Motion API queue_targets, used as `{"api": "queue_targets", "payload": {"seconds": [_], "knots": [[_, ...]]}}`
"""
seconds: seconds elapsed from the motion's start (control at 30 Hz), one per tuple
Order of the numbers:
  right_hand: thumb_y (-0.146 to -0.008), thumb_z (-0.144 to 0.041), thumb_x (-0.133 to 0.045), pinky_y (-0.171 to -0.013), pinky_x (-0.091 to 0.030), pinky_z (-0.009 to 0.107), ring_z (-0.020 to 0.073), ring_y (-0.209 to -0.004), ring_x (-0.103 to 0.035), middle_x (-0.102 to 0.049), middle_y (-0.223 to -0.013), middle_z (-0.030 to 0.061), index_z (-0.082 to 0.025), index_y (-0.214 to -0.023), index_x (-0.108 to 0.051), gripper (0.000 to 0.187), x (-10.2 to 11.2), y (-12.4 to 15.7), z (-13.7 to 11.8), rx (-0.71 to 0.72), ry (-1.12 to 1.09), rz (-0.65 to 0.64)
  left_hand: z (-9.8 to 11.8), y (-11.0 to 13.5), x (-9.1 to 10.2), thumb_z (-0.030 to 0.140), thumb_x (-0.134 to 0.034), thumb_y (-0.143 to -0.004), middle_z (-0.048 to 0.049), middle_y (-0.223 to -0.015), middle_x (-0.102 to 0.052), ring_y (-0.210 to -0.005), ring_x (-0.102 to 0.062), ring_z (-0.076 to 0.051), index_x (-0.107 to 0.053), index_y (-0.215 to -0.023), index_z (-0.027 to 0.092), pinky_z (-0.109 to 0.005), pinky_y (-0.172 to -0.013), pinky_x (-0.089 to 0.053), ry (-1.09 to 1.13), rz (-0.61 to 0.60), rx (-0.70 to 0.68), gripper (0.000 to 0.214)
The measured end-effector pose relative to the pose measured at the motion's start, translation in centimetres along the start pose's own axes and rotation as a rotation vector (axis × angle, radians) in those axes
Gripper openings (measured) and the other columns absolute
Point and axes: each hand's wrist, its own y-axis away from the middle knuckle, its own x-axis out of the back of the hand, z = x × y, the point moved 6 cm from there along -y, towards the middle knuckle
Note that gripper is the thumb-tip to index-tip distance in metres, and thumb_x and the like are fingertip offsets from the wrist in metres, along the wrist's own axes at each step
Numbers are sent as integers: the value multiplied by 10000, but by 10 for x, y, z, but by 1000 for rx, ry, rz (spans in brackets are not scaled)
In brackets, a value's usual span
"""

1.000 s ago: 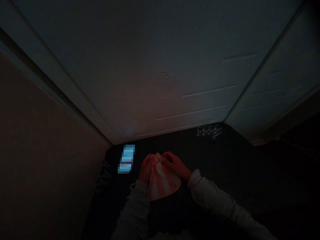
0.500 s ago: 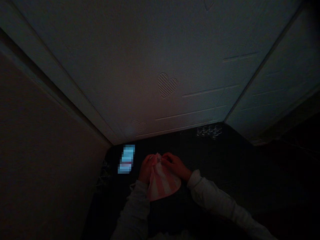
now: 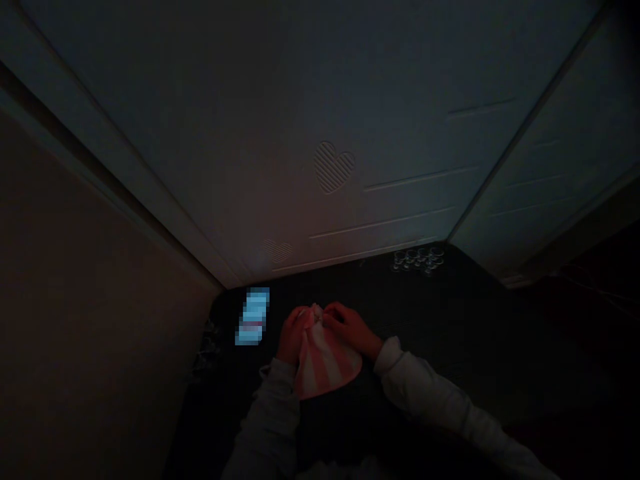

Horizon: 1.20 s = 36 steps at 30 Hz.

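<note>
head view, only one here. dark, so fine detail is poor.

the striped cloth (image 3: 330,370), pink and white, lies on the counter (image 3: 415,310) right between the hands, just ahead of the wearer. its narrow gathered end is at the far side, up by the fingertips; from there it fans out toward the wearer to a wide curved hem. long axis runs near-to-far, leaning a little, with the stripes spreading the same way from the bunched end. cannot tell if it's a flat cloth or a bag.

left hand (image 3: 290,339): against the cloth's left edge, fingers curled in over the gathered end, looks closed on it. thumb is hard to make out.
right hand (image 3: 354,331): comes in from the right across the upper right side, fingers bent, thumb and forefinger drawn in to the same bunched end with a small dark gap behind the tips. reads as a pinch on the fabric; exact contact too dim to confirm.

key relation: both hands meet the gathered end from opposite sides, neither clearly nearer. the hem hangs free of the fingers, its left corner by the left sleeve (image 3: 270,400).

around it: a glowing pixelated patch (image 3: 253,317), maybe a phone, just left of the left hand. clear glasses (image 3: 429,257) sit well apart, far right by the panel (image 3: 400,133).
</note>
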Motion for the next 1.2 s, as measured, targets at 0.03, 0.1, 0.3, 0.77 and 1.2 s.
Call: {"api": "queue_targets", "payload": {"seconds": [0.03,0.1,0.3,0.77,1.2], "knots": [[-788,-335,-478,-612,-398,228,116,-687,-511,-560,-755,8,-165,-905,-534,214,0,0,0,2,3,1,-1,0,0,375,-557,-675,-17,-766,-590,-717,-535,-142,-572,-787,164,-245,-647,-407,-1,-6,-1,239],[-788,-339,-478,-598,-393,224,114,-673,-509,-554,-737,5,-162,-900,-534,216,1,0,-1,3,7,4,-1,-1,-1,379,-554,-677,-13,-766,-592,-718,-535,-139,-576,-784,166,-245,-649,-405,4,-22,-4,239],[-782,-335,-486,-607,-396,223,114,-674,-512,-558,-741,4,-167,-892,-534,207,0,0,-1,-3,0,-2,3,1,-1,386,-565,-661,-16,-761,-597,-708,-535,-138,-579,-776,158,-237,-630,-400,3,3,-5,256],[-781,-340,-487,-629,-406,236,124,-705,-530,-583,-783,20,-165,-902,-536,218,-1,-1,0,-14,-17,-6,4,0,-1,383,-550,-671,-12,-742,-591,-708,-531,-140,-568,-762,152,-237,-635,-399,-38,11,-12,249],[-786,-342,-484,-610,-403,228,117,-679,-527,-577,-749,10,-165,-904,-533,218,-1,0,-1,-17,-13,-12,4,2,-3,402,-576,-635,-5,-725,-597,-668,-535,-130,-575,-757,156,-237,-610,-401,19,11,19,275]]}}
